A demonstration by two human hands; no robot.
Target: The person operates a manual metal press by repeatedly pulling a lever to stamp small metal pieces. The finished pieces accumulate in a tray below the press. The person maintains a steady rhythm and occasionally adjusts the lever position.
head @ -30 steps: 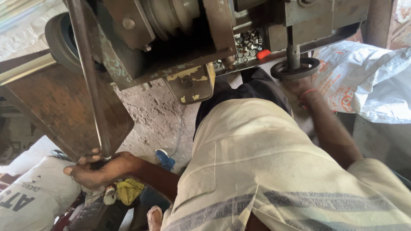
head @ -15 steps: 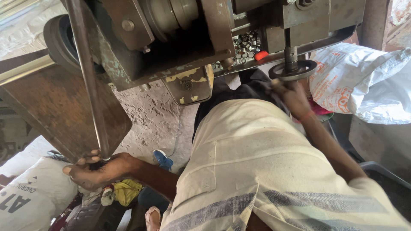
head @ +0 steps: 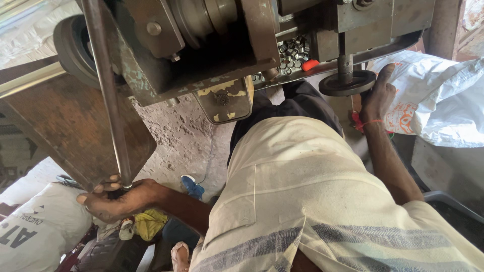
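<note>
Clenched around the foot of the long metal lever [head: 107,95], my left hand [head: 113,199] should pull steadily while my right hand [head: 379,95] cups the small handwheel [head: 348,83] under the machine [head: 252,40] (its grip wrapped on the rim), turning gently.

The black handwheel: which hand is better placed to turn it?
Right. The right hand rests against the handwheel rim; the left hand is far off, gripping the end of the long steel lever.

A rough concrete floor [head: 186,136] carries a white printed sack [head: 40,231] at its left edge, a yellow cloth [head: 148,222] and a blue sandal [head: 192,186] beside it.
</note>
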